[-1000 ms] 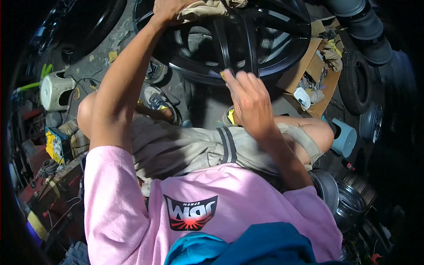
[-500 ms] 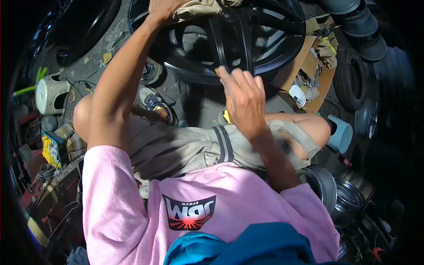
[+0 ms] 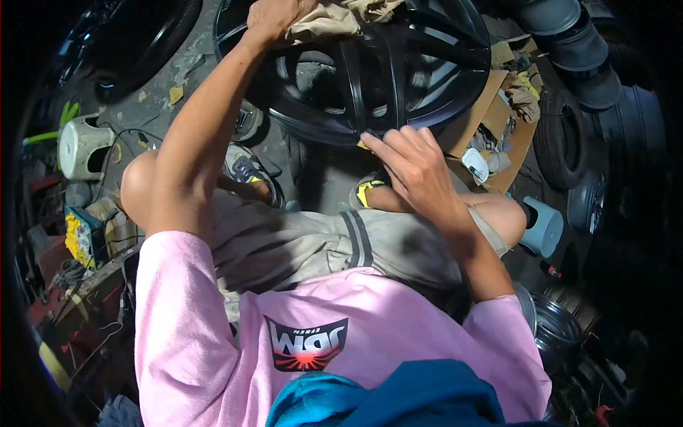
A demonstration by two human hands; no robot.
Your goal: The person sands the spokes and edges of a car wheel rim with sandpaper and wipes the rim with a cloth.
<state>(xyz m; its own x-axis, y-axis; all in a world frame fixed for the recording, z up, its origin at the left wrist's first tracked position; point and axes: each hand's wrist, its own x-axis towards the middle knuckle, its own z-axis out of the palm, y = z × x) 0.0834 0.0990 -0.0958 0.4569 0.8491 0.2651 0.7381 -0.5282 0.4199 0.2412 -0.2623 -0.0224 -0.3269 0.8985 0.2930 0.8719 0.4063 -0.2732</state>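
Wheel (image 3: 352, 80), black, spoked, face toward the camera, beyond the person's knees; far edge cut off by the frame. Cloth (image 3: 324, 23), tan and crumpled, lying over its far middle part. Left hand (image 3: 279, 17) at the cloth's left end, arm stretched forward; fingers partly out of frame, so cannot tell whether they clutch the cloth or only press on it. Right hand (image 3: 415, 162) at the wheel's near edge, palm down, thumb and index pinching a small yellow piece (image 3: 362, 144), mostly hidden; contact between piece and wheel unclear.

Both shoes on the floor between wheel and shorts (image 3: 306, 235). Right of the wheel, near it: open cardboard box (image 3: 521, 153), full of odds and ends, white lid (image 3: 475, 164) among them. Tyre (image 3: 558, 135) just beside the box. Blue stool (image 3: 545, 229) by the right knee; white stool (image 3: 77, 146) well off to the left.
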